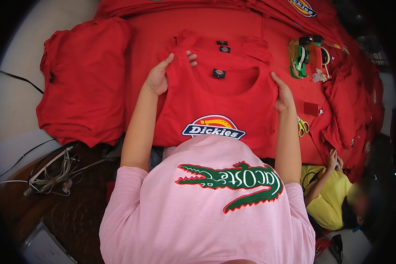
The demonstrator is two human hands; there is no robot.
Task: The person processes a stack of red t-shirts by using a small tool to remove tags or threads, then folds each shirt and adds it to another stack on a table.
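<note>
A red sleeveless top (198, 108) lies spread before me, with a wide round neckline, a dark neck label and a colourful printed badge on its chest. My left hand (158, 77) is closed round its left shoulder strap, the fingertips showing past the strap's inner edge. At the opposite shoulder, my right hand (284, 93) grips the fabric edge, thumb in front and the other fingers mostly hidden. Beyond the neckline lie more red tops (246, 46) with similar dark labels. My chest covers the lower end of the held top.
Piled red garments (83, 79) sit on the left. A tape dispenser (300, 61) and yellow-handled scissors (302, 126) lie on the right of the red-covered table. A person in a yellow shirt (328, 196) works at the lower right. Coiled cables (53, 171) lie at the lower left.
</note>
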